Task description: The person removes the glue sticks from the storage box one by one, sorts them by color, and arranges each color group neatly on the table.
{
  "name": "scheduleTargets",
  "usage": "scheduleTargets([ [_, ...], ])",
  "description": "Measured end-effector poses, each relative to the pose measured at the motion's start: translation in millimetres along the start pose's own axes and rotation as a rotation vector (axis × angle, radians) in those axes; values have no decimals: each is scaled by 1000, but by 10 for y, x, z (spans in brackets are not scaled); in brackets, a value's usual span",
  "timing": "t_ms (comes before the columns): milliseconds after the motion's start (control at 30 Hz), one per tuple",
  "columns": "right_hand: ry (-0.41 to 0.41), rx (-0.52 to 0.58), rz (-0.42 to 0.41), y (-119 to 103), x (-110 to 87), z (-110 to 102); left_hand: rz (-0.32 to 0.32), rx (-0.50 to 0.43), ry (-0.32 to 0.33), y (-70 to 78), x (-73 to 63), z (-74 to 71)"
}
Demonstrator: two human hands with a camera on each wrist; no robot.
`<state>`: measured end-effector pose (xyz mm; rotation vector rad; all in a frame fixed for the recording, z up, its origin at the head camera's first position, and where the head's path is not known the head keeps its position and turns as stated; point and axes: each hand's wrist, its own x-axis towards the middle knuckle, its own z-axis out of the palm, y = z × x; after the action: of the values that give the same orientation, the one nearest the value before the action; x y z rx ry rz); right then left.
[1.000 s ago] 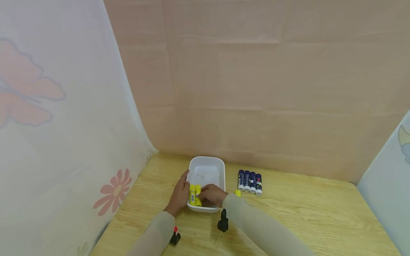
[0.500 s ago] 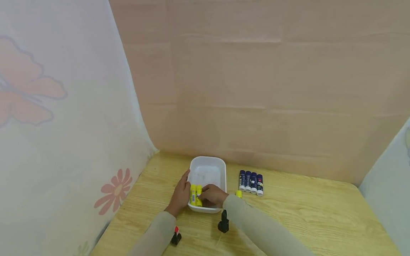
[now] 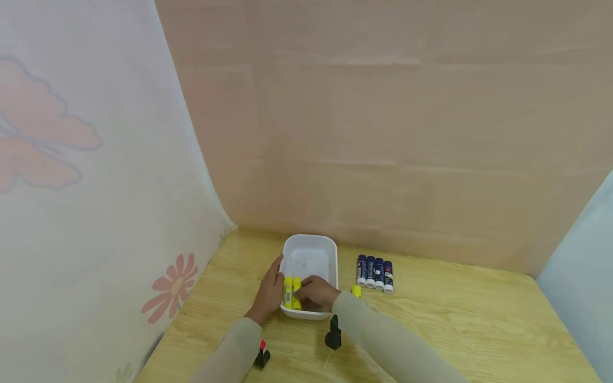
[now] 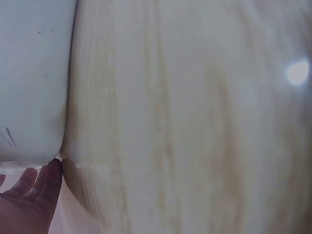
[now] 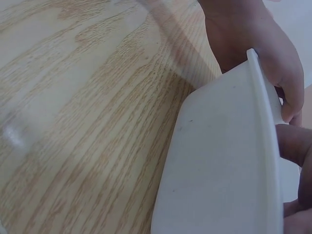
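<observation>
A white plastic tray (image 3: 308, 260) sits on the wooden table, with two yellow glue sticks side by side in its near left corner. My left hand (image 3: 269, 290) holds the tray's left side; in the left wrist view its fingers (image 4: 50, 183) touch the outer wall. Inside the tray, my right hand (image 3: 320, 290) pinches the right-hand glue stick (image 3: 297, 302), while the other glue stick (image 3: 288, 292) lies against the left wall. The right wrist view has the tray wall (image 5: 219, 156) covering the glue sticks and part of the right hand's fingers (image 5: 295, 141).
Several dark blue glue sticks with white ends (image 3: 371, 271) lie in a row right of the tray. Another yellow piece (image 3: 356, 290) shows partly behind the right sleeve. A beige sheet (image 3: 383, 133) hangs behind the table (image 3: 455, 314), and a flowered cloth (image 3: 119, 159) hangs at the left.
The head view has shifted very slightly. Both hands, the tray and the glue sticks stay practically where they were.
</observation>
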<state>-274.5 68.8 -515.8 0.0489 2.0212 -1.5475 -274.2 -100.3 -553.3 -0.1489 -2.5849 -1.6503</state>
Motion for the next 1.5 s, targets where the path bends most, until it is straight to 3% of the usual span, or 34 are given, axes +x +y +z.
scheduleTargets([
  [300,10,-22,-19,4,21,-6,13,0,6,-10,23,3],
  [733,-25,127,-47,-64,-61,-72,23,49,-17,26,16,-13],
  [900,-20,113,-61,-136,-108,-138,3,95,-25,13,13,-9],
  [1033,-34,146,-86,-188,-130,-226,-13,102,-38,3,16,-4],
  [1233,-100,167,-172,-310,-319,-400,-34,84,-46,19,7,1],
  [1500,-83,182,-209,-328,-560,-813,-14,79,-15,-31,7,35],
])
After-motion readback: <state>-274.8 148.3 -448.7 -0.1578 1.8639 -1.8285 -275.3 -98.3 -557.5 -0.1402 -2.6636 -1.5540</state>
